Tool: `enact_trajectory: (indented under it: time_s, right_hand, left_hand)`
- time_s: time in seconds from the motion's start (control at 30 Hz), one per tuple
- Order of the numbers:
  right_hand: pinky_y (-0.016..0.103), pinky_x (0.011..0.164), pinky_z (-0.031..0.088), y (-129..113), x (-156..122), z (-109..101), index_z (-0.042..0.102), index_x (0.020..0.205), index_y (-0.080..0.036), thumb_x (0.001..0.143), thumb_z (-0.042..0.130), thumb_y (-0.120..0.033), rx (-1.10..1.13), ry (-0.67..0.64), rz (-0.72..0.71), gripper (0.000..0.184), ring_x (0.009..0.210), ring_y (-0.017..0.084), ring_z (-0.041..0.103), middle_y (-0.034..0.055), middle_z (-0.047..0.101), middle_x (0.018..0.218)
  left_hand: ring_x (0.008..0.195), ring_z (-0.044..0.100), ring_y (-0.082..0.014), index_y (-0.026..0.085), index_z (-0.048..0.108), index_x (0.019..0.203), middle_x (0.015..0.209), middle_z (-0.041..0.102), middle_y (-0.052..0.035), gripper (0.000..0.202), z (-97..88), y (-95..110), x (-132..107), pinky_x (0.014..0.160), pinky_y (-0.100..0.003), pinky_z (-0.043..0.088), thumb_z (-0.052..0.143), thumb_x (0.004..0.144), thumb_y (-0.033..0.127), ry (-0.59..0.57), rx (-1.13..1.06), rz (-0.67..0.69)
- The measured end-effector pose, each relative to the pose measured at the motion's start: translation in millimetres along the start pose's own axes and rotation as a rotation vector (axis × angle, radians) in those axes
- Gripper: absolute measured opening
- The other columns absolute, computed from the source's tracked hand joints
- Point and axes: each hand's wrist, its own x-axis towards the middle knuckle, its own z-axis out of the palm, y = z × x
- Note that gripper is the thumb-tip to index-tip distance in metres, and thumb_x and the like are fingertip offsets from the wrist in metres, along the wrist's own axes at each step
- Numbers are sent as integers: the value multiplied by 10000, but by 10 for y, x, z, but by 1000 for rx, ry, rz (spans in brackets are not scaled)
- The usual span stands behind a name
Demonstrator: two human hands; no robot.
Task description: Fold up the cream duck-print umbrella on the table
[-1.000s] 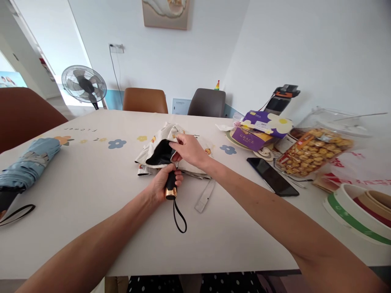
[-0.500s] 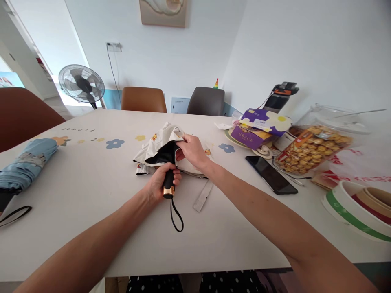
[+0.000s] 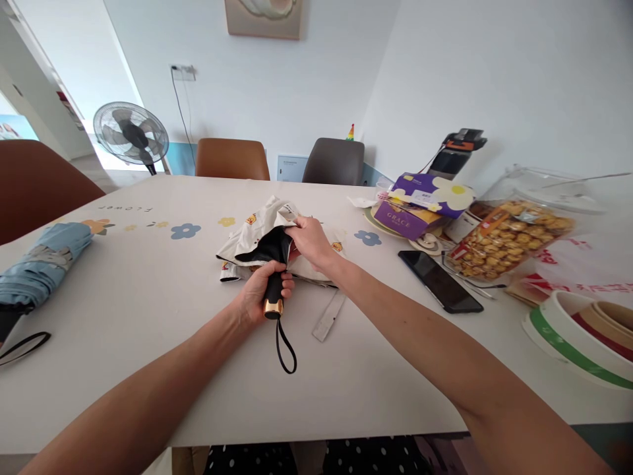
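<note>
A folding umbrella with a cream patterned canopy (image 3: 257, 227) and black lining lies on the white table (image 3: 148, 316). My left hand (image 3: 260, 293) is wrapped round its black handle with a gold end cap (image 3: 273, 307), from which a black wrist loop (image 3: 285, 343) trails toward me. My right hand (image 3: 309, 239) pinches a fold of the canopy just above the handle, fingers closed on the fabric. The umbrella's cream closing strap (image 3: 329, 316) lies flat on the table to the right of the handle.
A folded blue umbrella (image 3: 42, 264) lies at the left edge. A black phone (image 3: 439, 280), a purple box (image 3: 405, 221), a clear snack jar (image 3: 509, 241) and stacked bowls (image 3: 578, 333) crowd the right side. Chairs (image 3: 232, 159) and a fan (image 3: 131, 135) stand beyond.
My right hand slid slightly down the canopy toward the handle and tightened its pinch on the fabric. My left hand kept its grip on the handle.
</note>
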Motion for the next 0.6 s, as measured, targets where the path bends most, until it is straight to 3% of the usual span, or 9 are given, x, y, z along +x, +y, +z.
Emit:
enact_trajectory:
  time_s: [0.27, 0.6]
  right_hand:
    - [226, 313, 372, -99, 73, 67, 378, 533, -195, 704, 491, -207, -260, -37, -12, 205, 357, 123, 483, -20, 455, 451]
    - [234, 424, 348, -68, 61, 93, 372, 564, -201, 722, 449, -218, -445, -59, -54, 177, 409, 135, 493, -19, 464, 407]
  left_hand:
    - [474, 366, -61, 157, 407, 747, 610, 364, 17, 96, 2, 5, -18, 358, -145, 343, 474, 710, 99, -16, 22, 0]
    - [468, 382, -49, 147, 476, 774, 594, 366, 27, 78, 6, -18, -9, 364, -134, 350, 511, 743, 85, -53, 69, 24]
